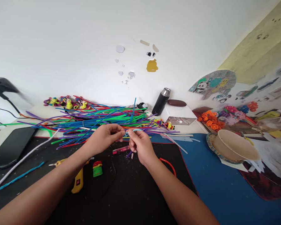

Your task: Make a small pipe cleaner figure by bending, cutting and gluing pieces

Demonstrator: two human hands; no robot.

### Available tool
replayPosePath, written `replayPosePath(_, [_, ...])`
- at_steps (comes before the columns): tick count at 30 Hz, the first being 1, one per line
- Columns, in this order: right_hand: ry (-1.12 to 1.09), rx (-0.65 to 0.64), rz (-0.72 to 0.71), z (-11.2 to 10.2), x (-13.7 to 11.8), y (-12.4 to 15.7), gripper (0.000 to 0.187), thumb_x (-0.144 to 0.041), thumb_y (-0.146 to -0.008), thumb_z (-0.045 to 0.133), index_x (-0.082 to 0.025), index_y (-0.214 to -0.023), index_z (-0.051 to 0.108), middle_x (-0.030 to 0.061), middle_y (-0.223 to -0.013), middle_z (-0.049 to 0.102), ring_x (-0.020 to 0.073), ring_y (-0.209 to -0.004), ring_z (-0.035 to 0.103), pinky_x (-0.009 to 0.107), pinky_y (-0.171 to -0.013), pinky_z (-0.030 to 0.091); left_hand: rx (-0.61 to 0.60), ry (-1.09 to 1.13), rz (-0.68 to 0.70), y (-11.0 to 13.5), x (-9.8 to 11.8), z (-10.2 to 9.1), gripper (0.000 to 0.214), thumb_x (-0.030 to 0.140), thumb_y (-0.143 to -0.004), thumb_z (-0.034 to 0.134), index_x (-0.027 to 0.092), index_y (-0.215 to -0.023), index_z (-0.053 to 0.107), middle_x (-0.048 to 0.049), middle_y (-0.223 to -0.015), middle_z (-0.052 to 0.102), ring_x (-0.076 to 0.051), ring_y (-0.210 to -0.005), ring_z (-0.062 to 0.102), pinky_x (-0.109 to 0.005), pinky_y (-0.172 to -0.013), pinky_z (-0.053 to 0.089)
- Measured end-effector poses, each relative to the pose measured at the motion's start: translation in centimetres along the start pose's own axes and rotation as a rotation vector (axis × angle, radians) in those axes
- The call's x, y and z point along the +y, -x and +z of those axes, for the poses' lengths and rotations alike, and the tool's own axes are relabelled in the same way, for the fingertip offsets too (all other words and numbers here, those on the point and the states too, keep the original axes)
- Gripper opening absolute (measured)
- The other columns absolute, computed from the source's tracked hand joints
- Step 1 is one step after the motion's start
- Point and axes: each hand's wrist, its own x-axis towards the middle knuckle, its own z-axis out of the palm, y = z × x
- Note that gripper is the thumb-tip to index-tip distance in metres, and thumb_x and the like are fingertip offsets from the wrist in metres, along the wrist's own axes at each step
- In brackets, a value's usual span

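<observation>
My left hand and my right hand meet above the black mat, thumbs and fingers pinched. Between the fingertips runs a light blue pipe cleaner, mostly covered by the fingers. Just behind lies a wide heap of coloured pipe cleaners. Under the hands are a pink-red lighter and a short purple piece. A small green, red and yellow bundle rests nearer to me. My left forearm partly hides a yellow glue gun.
At left lie a blue pipe cleaner, a white cable and a phone. A black thermos leans by a white box. Clear glue sticks, orange flowers and a bowl stand right.
</observation>
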Motion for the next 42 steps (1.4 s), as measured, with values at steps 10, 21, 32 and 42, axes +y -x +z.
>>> replayPosePath(10, [0.002,-0.003,0.007,-0.4,1.5,-0.1,0.038,-0.052,-0.08,0.083,-0.02,-0.08,0.062,-0.0088,-0.049,0.05,0.0074,-0.037,0.042,0.021,-0.037,0.026,0.013,0.047,0.009,-0.1,0.3,0.4,0.036,0.056,-0.092,0.065,0.02,-0.091,0.073,-0.0016,-0.076,0.076,-0.02,-0.072,0.069,-0.028,-0.067,0.051])
replayPosePath(21, [0.021,-0.029,0.008,-1.0,1.0,0.1,0.037,-0.053,-0.083,0.08,-0.02,-0.087,0.063,-0.009,-0.051,0.051,0.0079,-0.039,0.043,0.021,-0.038,0.027,-0.071,0.001,-0.031,0.0,0.2,0.4,0.038,0.057,-0.093,0.065,0.02,-0.094,0.074,-0.0026,-0.076,0.075,-0.021,-0.071,0.069,-0.029,-0.066,0.053])
replayPosePath(32, [-0.031,0.051,-0.03,-1.1,1.0,-0.1,0.039,-0.052,-0.08,0.084,-0.021,-0.079,0.059,-0.0109,-0.049,0.043,0.0064,-0.037,0.038,0.021,-0.038,0.025,0.041,-0.147,0.11,0.0,0.1,0.0,0.031,0.051,-0.094,0.066,0.022,-0.094,0.075,-0.0016,-0.09,0.078,-0.021,-0.084,0.07,-0.027,-0.075,0.051])
replayPosePath(42, [-0.035,0.032,-0.045,-0.9,0.9,0.0,0.038,-0.053,-0.079,0.084,-0.021,-0.084,0.064,-0.0109,-0.05,0.044,0.0067,-0.038,0.039,0.021,-0.038,0.027,0.039,-0.302,0.196,0.0,-0.2,0.4,0.026,0.042,-0.098,0.06,0.023,-0.103,0.077,-0.0021,-0.098,0.08,-0.02,-0.083,0.07,-0.027,-0.072,0.048])
